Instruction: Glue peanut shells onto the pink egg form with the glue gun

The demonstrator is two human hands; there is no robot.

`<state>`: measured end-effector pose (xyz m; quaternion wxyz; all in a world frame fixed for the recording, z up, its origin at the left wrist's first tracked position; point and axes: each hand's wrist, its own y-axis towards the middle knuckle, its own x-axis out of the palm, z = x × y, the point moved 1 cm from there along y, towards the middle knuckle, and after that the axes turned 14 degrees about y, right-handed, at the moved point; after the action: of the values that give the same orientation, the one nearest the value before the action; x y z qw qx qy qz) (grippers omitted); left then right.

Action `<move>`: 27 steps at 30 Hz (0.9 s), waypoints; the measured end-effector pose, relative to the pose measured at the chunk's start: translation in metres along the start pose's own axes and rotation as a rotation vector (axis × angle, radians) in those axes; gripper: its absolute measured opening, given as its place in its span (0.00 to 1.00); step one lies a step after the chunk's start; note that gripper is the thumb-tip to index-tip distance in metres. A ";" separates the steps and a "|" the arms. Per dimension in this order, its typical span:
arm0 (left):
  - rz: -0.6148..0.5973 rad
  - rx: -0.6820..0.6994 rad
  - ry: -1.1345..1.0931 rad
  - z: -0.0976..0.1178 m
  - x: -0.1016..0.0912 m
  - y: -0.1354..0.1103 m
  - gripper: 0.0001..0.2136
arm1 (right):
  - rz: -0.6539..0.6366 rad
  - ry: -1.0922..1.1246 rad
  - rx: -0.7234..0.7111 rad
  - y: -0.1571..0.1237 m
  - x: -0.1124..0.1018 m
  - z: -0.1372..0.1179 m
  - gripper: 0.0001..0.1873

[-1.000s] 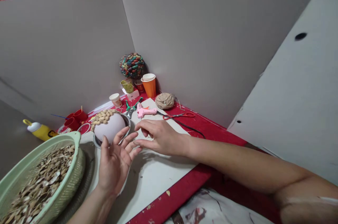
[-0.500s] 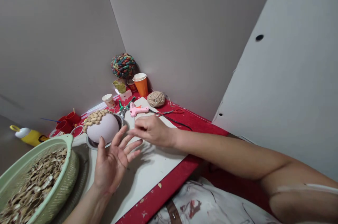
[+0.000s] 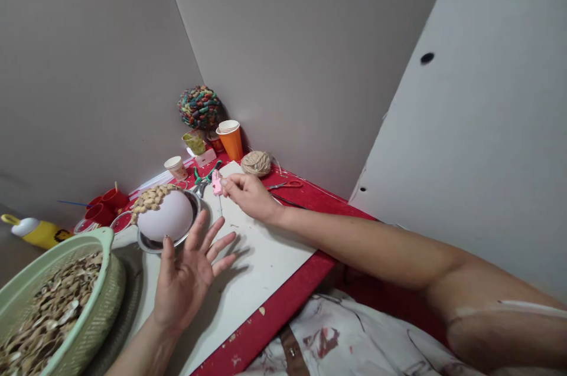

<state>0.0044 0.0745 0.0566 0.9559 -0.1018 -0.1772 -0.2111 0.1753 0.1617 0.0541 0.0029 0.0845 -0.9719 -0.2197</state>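
My left hand (image 3: 188,281) is palm up with its fingers spread, holding nothing. Just beyond it a pale ball (image 3: 166,216), its far upper left side covered in peanut shells (image 3: 153,198), rests in a metal bowl (image 3: 148,246). Farther right, the curled fingers of my right hand (image 3: 250,196) are closed at a pink glue gun (image 3: 217,183). Much of the glue gun is hidden behind that hand. White board (image 3: 257,270) lies under both hands.
A green basket (image 3: 108,270) of shells stands at the left. Behind are red-handled scissors (image 3: 290,184), a twine ball (image 3: 256,163), green-handled pliers (image 3: 201,182), orange cups (image 3: 230,141), a small paper cup (image 3: 176,169) and a colourful ball (image 3: 199,107). Grey walls enclose the back.
My right hand has moved forward to the glue gun and closed its fingers there. The left hand stays spread, palm up. The view has shifted slightly.
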 end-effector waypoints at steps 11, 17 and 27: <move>0.028 -0.047 -0.029 -0.003 -0.011 0.007 0.34 | -0.312 0.055 -0.006 0.001 0.022 0.008 0.16; 0.073 0.107 0.078 -0.005 -0.017 0.005 0.33 | -0.347 0.114 -0.035 0.020 0.036 -0.004 0.18; 0.226 0.427 0.289 -0.002 -0.023 -0.004 0.30 | -0.305 0.315 0.005 0.058 0.059 -0.005 0.13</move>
<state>-0.0164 0.0790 0.0469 0.9885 0.1139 -0.0669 -0.0732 0.1081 0.2010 0.0814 0.1215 0.2637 -0.9360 -0.1991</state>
